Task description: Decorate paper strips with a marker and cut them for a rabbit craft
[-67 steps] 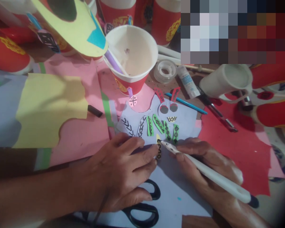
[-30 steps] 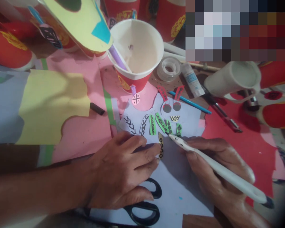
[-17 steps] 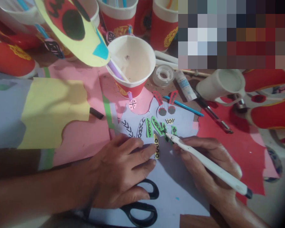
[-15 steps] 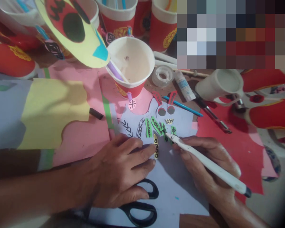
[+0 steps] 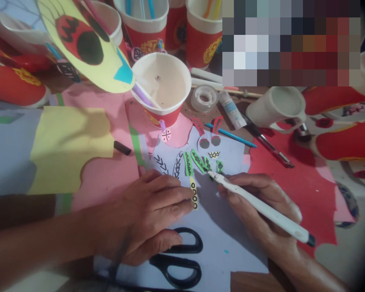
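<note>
Right hand [image 5: 266, 225] closed around a white marker [image 5: 261, 208], a crafter leans over a crowded worktable, the pen's tip down at the lower end of a slanting green strip [image 5: 199, 160]. From where I stand, I cannot tell whether the nib touches the paper. Left hand [image 5: 152, 211], palm down and fingers extended, clenches nothing; its fingertips rest at the edge of a yellow strip [image 5: 194, 198] inked with a column of black loops. That strip lies on a pale blue sheet [image 5: 219, 231], just below the row of green pieces. Its thumb lies across the upper loop of black-handled scissors [image 5: 200, 242].

Above the green pieces sit two dark discs [image 5: 204, 143] topped by red patterned strips [image 5: 217, 125], with a small jagged yellow piece [image 5: 213, 155] beneath. Behind the sheet stands a red-and-white paper cup [image 5: 173, 116], a purple straw [image 5: 144, 95] leaning inside. To its right are a clear tape roll [image 5: 197, 102], a glue stick [image 5: 232, 109] and a white mug [image 5: 267, 109]. A black cap [image 5: 122, 148] lies left of the pale blue sheet, beside a yellow sheet [image 5: 69, 142].
</note>
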Available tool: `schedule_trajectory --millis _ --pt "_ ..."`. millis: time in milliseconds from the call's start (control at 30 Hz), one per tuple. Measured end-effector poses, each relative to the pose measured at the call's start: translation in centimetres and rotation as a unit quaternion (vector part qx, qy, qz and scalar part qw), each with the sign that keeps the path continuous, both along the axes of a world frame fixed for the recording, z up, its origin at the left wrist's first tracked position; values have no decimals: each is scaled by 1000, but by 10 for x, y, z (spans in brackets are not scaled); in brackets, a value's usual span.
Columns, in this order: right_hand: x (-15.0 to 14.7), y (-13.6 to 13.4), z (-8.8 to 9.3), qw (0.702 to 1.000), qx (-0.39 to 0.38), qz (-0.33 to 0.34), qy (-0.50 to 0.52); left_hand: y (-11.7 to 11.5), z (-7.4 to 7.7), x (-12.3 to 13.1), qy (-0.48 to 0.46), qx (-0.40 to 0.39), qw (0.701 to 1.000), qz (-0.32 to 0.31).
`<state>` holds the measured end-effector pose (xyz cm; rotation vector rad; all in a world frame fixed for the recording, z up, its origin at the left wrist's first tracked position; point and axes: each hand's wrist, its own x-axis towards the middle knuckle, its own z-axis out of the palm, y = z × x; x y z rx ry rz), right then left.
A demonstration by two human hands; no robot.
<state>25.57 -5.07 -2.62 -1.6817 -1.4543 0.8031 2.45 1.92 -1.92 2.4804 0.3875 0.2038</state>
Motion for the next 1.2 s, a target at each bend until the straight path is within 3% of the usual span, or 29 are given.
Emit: schedule_trajectory --millis 167,333,433,833,1000,1200 --pt "4 -2 -3 999 6 34 -12 -1 0 0 13 9 1000 -2" --pt "5 3 -11 970 147 184 -62 -3 1 1 5 24 1000 -2" --pt "4 5 -12 944 198 234 -120 -5 2 2 -5 20 1000 9" --pt "-3 4 -10 934 163 253 -192 -9 -2 0 -20 19 999 41" --pt "-3 4 -9 935 164 249 -194 -12 -2 0 -39 28 995 84" --pt "-2 6 -12 930 173 270 -182 -12 -2 2 -35 39 995 83"
